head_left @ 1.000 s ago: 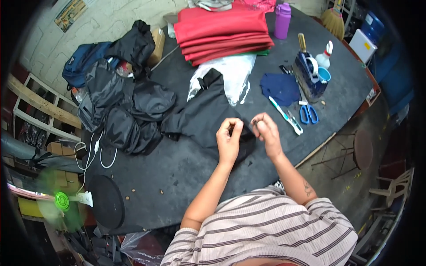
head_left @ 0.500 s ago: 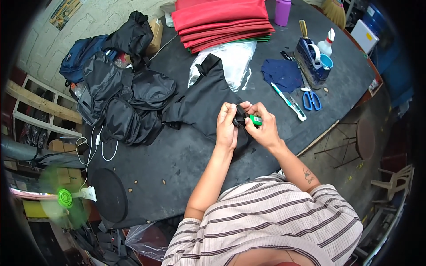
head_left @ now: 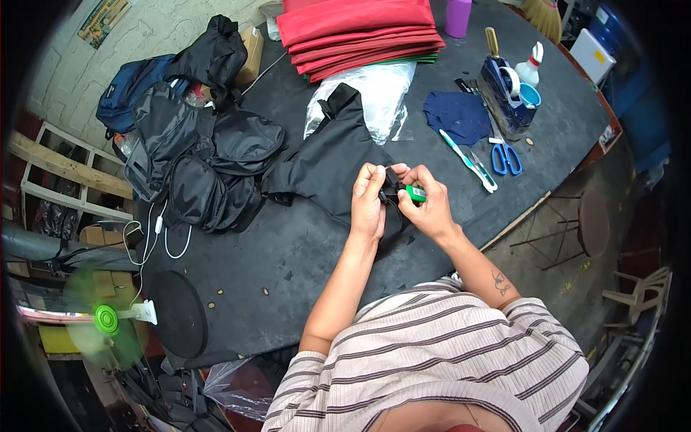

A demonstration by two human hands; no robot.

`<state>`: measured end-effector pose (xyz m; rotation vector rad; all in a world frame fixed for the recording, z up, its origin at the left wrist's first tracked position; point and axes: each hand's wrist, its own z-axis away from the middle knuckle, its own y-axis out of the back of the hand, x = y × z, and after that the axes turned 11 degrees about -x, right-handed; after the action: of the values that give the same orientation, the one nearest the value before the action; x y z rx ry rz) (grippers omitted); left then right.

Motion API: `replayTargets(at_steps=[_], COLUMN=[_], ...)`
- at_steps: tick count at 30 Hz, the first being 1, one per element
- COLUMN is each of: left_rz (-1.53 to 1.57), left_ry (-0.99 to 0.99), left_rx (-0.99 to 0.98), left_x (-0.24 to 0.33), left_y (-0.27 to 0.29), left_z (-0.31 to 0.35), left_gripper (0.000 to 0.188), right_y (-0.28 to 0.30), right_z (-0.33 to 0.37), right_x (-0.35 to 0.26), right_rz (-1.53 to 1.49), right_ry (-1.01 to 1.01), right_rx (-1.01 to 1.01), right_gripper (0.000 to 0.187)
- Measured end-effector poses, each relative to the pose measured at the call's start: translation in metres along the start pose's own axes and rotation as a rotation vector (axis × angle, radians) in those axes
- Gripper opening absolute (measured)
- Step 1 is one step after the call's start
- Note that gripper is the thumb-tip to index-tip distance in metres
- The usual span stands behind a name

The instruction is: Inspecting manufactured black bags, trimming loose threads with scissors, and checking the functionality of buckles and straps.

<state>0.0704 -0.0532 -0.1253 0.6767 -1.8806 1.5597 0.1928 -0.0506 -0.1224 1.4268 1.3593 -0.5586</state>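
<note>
A black fabric bag (head_left: pixel 324 162) lies on the dark table in front of me, one corner pulled up to my hands. My left hand (head_left: pixel 368 201) pinches a black strap (head_left: pixel 391 178) that comes off the bag's near right edge. Close against it, my right hand (head_left: pixel 428 205) is closed round a green lighter (head_left: pixel 416 194), its fingertips beside the strap. Fingers hide much of the strap and the lighter's top, and no flame can be made out.
Black bags (head_left: pixel 209 158) lie piled at left. Folded red fabric (head_left: pixel 360 32) sits at the back on clear plastic (head_left: pixel 389 93). To the right are blue-handled scissors (head_left: pixel 506 160), a white-and-teal cutter (head_left: pixel 468 162), navy cloth (head_left: pixel 455 117) and a tool box (head_left: pixel 504 101). A green fan (head_left: pixel 106 320) spins at left.
Almost nothing differs. Both hands stay together at the strap, with only a slight shift of the fingers and the view.
</note>
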Motion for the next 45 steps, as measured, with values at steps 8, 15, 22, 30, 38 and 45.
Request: replayTargets(at_steps=[8,15,22,30,38,45], left_rz=[-0.534,-0.621,-0.928,-1.066,-1.092,-1.628], left_ry=[-0.245,-0.285,-0.187,-0.729,-0.227,-0.207], left_rx=[0.071,0.909,0.715,0.912,1.463,1.431], left_x=[0.007,0.011,0.006,0.118,0.201,0.182], left_y=[-0.003,0.082,0.084,0.027,0.12,0.1], left_z=[0.009,0.048,0.03,0.122,0.297,0.257], left_gripper=[0.013,0.05,0.077,0.064,0.079,0.059], right_y=[0.005,0.055,0.049,0.045,-0.086,-0.235], right_z=[0.002,0.01,0.013,0.009,-0.085,-0.19], right_x=[0.012,0.072,0.074,0.073,0.03,0.034], right_rz=[-0.055,0.619,0.84,0.684,-0.056,-1.16], right_ry=[-0.06,-0.153,0.011,0.062,0.1,-1.084], right_rx=[0.078,0.221,0.185,0.215,-0.231,-0.519], right_gripper=[0.021,0.03,0.031,0.011,0.015,0.083])
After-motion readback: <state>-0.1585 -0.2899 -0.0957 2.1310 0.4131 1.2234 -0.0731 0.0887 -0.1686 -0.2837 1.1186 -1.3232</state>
